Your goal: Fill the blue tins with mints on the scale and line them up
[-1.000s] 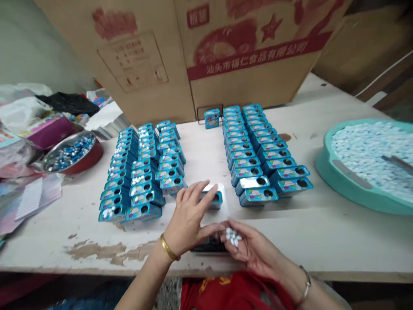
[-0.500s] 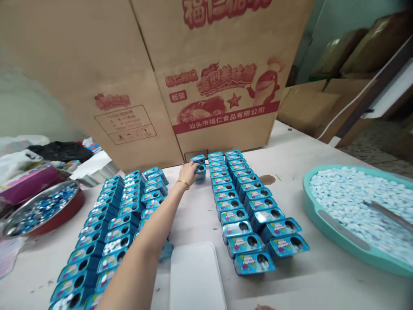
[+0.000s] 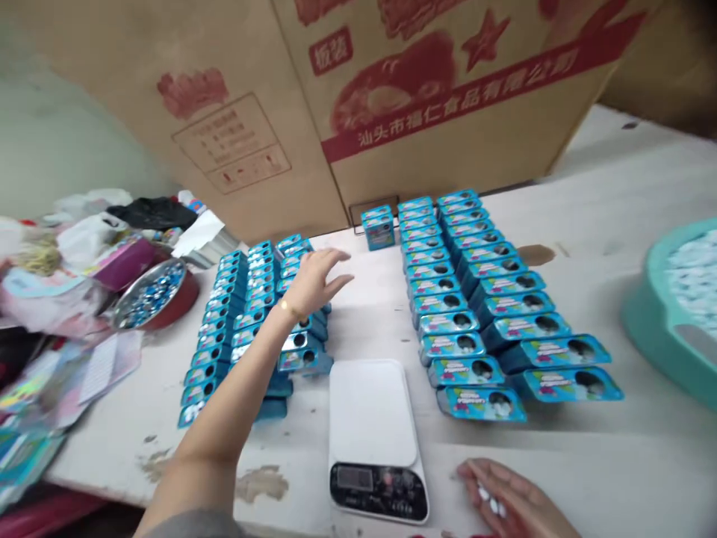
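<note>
My left hand (image 3: 318,278) hovers above the right edge of the left group of blue candy boxes (image 3: 249,321), fingers apart and holding nothing. Two blue boxes (image 3: 378,228) stand against the carton at the back, apart from that hand. Low on the right, my right hand (image 3: 518,499) is curled around a few small white candies (image 3: 491,502). To its left lies a white digital kitchen scale (image 3: 374,418), its platform bare. Two rows of blue boxes with round openings in their tops (image 3: 453,325) run back on the right; white candies show in some openings.
A large printed carton (image 3: 314,97) stands along the back. On the right, a turquoise basin (image 3: 655,314) holds many white candies. A red-sided metal bowl (image 3: 184,299) of blue wrapped pieces is at left, beside bags and papers (image 3: 106,366).
My left hand has let go of the boxes at the back and drawn left, its fingers opening. The view has tilted down, bringing my right hand with candies and the scale's panel into sight.
</note>
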